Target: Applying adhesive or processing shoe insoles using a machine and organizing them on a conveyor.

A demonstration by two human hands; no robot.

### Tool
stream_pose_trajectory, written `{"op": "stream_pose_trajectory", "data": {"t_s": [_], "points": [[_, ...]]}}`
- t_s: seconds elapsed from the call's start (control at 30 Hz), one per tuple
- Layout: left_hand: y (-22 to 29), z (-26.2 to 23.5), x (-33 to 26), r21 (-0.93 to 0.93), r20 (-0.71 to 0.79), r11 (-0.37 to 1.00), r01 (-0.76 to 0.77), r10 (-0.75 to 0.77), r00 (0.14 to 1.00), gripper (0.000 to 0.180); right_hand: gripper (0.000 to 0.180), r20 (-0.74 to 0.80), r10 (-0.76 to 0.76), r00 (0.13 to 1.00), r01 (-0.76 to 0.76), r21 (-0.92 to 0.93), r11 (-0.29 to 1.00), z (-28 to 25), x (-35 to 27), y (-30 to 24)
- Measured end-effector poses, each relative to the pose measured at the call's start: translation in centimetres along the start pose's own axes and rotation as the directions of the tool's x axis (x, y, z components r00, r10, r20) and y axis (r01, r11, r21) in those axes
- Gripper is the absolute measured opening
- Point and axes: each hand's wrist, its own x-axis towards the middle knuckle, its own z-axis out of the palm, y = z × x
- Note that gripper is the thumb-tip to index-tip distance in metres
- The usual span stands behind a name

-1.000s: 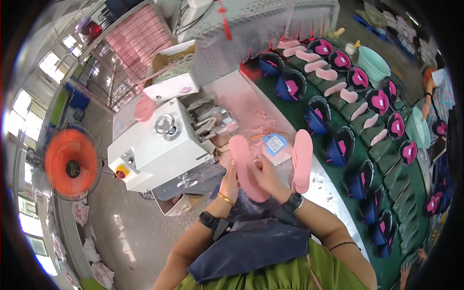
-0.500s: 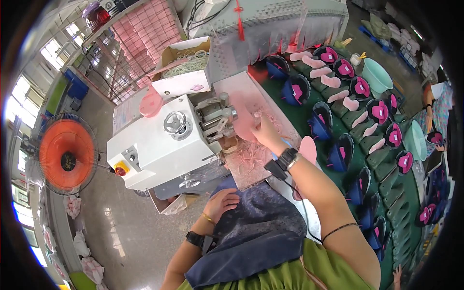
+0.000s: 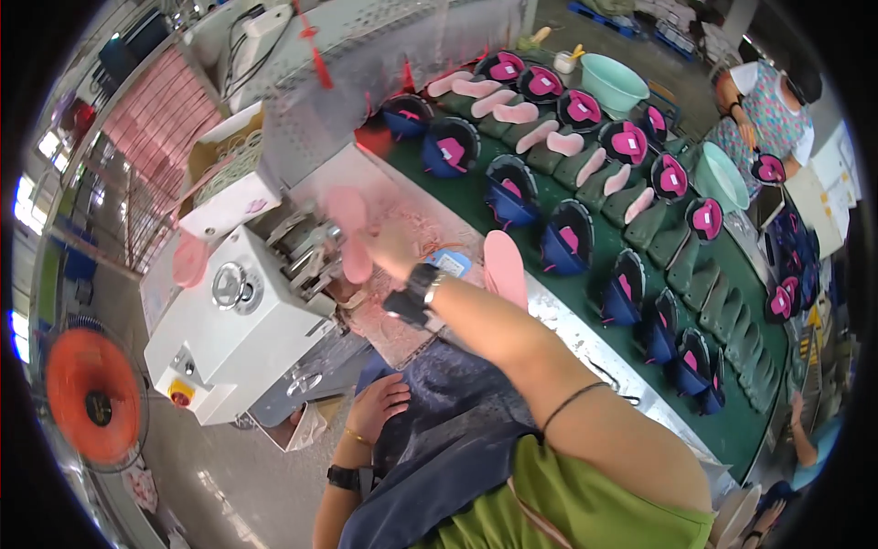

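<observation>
Open cardboard box (image 3: 224, 146) w/ pale rings sits at 11 o'clock from the white machine (image 3: 229, 320); small blue-and-white label card (image 3: 450, 263) lies on the bench at 3 o'clock from the right hand (image 3: 389, 249). Right hand fingers closed on a pink insole (image 3: 350, 233), held upright at 10 o'clock from the wrist, its lower end at the machine's metal head. Left hand (image 3: 377, 403) rests on the lap, fingers loosely spread, holding nothing. A second pink insole (image 3: 506, 267) lies flat at 3 o'clock from the watch.
</observation>
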Motion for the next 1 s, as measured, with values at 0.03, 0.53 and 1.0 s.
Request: {"op": "stream_pose_trajectory", "data": {"t_s": [0.03, 0.53, 1.0], "points": [[0.2, 0.3, -0.1, 0.013, -0.002, 1.000, -0.005, 0.005, 1.000, 0.040, 0.037, -0.088, 0.035, 0.996, -0.029, 0.066, 0.997, 1.6, 0.7, 0.0], [-0.5, 11.9, 12.4, 0.557, 0.198, 0.830, 0.038, -0.177, 0.964, 0.051, 0.032, -0.541, 0.093, 0.836, -0.022, 0.135, 0.991, -39.1, -8.0, 7.1], [-8.3, 20.3, 21.8, 0.819, -0.017, 0.535, -0.205, 0.380, 0.925, 0.084, 0.029, -0.999, 0.038, 0.025, -0.845, -0.001, 0.535, -66.6, -47.7, 25.7]]}}
